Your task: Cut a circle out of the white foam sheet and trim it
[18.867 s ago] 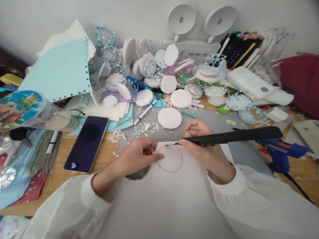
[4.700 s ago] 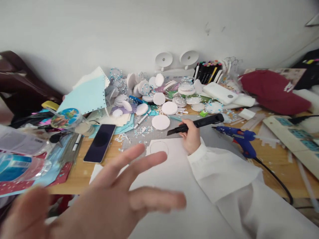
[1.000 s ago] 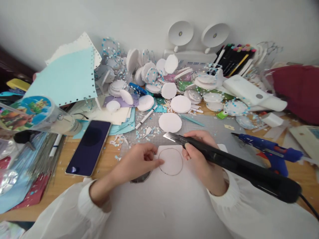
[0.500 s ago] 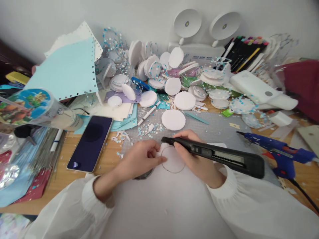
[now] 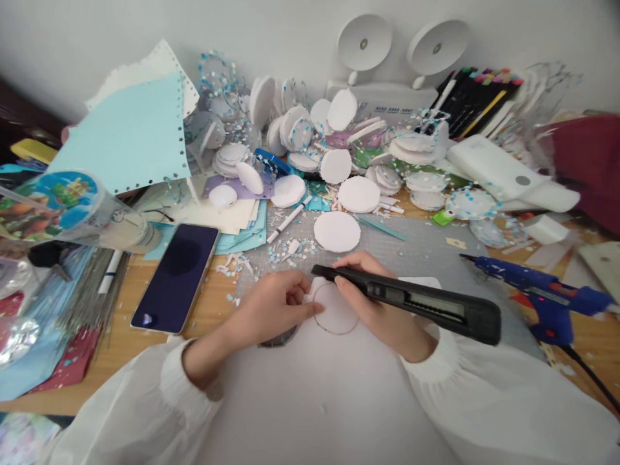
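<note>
My right hand (image 5: 382, 316) is closed around a black utility knife (image 5: 416, 298), whose tip points left over the far edge of a large white foam sheet (image 5: 310, 400). A thin circle outline (image 5: 338, 333) is drawn on the sheet near that edge, partly covered by my fingers. At the corner left of the circle, my left hand (image 5: 271, 303) pinches the sheet's edge between thumb and curled fingers. A dark object (image 5: 279, 340), mostly hidden, lies under my left wrist. Just beyond the sheet rests a cut white disc (image 5: 337, 231) on the grey cutting mat (image 5: 416, 242).
Small paper scraps (image 5: 295, 248) and a white marker (image 5: 289, 219) lie on the mat. A phone (image 5: 175, 278) and a tilted plastic cup (image 5: 77, 210) are on the left. To the right sits a blue hot glue gun (image 5: 537, 284). White discs with beads pile up along the wall.
The utility knife's rear end has swung slightly left and up in view, with its tip shifting a little left. My left hand stays at the sheet's edge.
</note>
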{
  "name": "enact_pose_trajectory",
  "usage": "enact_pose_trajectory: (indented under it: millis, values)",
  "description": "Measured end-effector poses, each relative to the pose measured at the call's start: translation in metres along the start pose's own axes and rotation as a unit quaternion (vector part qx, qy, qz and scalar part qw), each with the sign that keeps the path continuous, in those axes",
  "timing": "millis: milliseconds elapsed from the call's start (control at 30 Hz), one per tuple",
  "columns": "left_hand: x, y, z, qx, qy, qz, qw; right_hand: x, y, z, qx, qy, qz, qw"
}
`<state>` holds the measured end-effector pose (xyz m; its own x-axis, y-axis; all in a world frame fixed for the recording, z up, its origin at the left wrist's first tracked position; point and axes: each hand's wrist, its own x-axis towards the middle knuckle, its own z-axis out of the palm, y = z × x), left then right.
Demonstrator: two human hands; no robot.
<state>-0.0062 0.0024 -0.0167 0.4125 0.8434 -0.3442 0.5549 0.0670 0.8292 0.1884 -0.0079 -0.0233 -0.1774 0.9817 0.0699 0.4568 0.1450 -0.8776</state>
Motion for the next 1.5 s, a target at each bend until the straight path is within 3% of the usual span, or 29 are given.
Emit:
enact_pose_trajectory:
  millis: [1500]
  values:
    - [0.001, 0.0004, -0.0011, -0.037, -0.018, -0.006, 0.999, 0.0006, -0.0034, -0.0048, 0.004, -0.004, -0.03, 1.0]
